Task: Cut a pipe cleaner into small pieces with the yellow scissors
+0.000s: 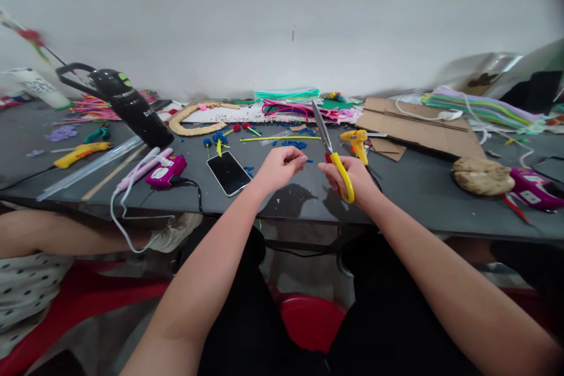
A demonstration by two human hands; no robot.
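Note:
My right hand point(355, 179) is wrapped round a pair of scissors point(325, 129) with yellow and red handles, blades pointing up and away. To its left, my left hand point(279, 169) hovers over the table edge with thumb and fingers pinched together. A tiny blue piece point(309, 161) shows just past those fingertips; whether it is held or lies on the table I cannot tell. Beyond the hands lie a yellow pipe cleaner point(282, 138) and a heap of blue snippets point(294, 144). Blue flowers on yellow stems point(219, 142) rest by a phone point(229, 173).
A yellow glue gun point(356, 142) and cardboard point(418, 126) sit right of the scissors. At left stand a black bottle point(132, 106) and a purple power adapter point(166, 172) with cables. A cardboard ring point(194, 129) lies behind. Another person's leg point(88, 235) is at left.

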